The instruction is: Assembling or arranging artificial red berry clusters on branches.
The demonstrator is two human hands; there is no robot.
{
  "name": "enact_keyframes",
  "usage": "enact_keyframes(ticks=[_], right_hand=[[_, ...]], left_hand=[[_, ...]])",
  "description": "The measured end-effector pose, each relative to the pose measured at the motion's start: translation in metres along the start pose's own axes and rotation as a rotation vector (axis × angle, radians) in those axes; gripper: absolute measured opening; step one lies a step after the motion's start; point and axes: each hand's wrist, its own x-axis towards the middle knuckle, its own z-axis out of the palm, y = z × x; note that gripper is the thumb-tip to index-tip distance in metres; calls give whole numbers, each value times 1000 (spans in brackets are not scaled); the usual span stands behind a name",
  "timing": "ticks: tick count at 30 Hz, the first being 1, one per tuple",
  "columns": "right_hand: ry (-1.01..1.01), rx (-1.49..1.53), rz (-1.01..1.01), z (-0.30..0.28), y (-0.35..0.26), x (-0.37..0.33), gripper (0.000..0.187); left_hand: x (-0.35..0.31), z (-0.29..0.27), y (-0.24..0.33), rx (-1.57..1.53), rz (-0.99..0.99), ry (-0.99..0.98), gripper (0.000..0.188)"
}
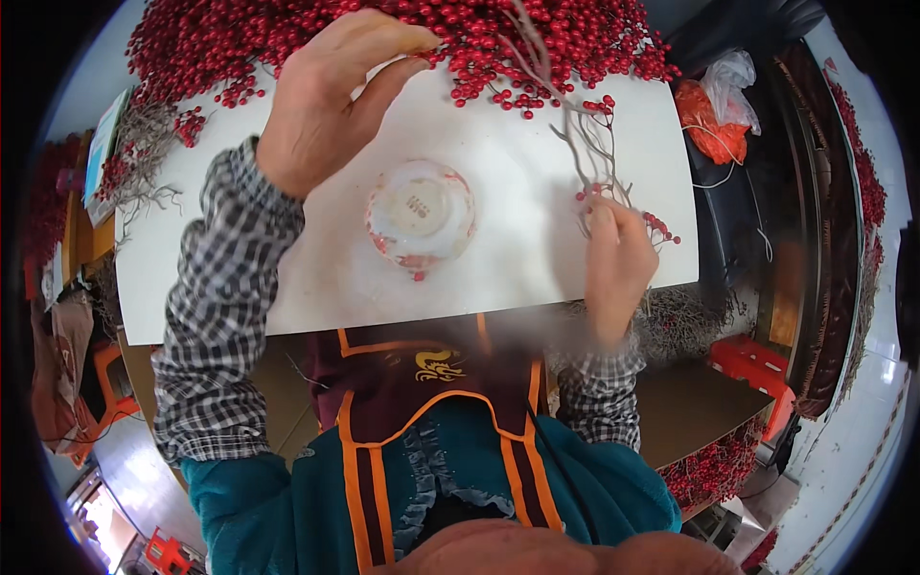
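Along the far side of the white table (pixel 335 259) lies a big heap of red artificial berries (pixel 383 86) on thin stems. My left hand (pixel 335 96) reaches to the front of this heap, thumb and forefinger pinched on a small red berry sprig; the tips partly hide it. Lower right, my right hand (pixel 618 254) grips a bare grey-brown branch (pixel 585 144) between thumb and fingers. The branch points up toward the heap, with a few berries on its twigs and by my fingertips. Between my hands an upturned white bowl (pixel 422 211) with red marks stands on the table.
Dry grey twigs (pixel 144 153) lie at the table's left edge. Beyond the right edge are an orange plastic bag (pixel 711 125) and a red plastic stool (pixel 752 369). More twigs (pixel 680 321) and berries (pixel 709 470) lie below on the right.
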Motion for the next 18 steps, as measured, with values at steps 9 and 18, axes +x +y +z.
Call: enact_keyframes(ticks=[9, 18], right_hand=[[50, 409, 80, -16, 15, -13, 28], [-121, 358, 210, -14, 9, -14, 27]], left_hand=[[44, 107, -30, 371, 326, -196, 48], [-3, 68, -63, 360, 56, -434, 39]])
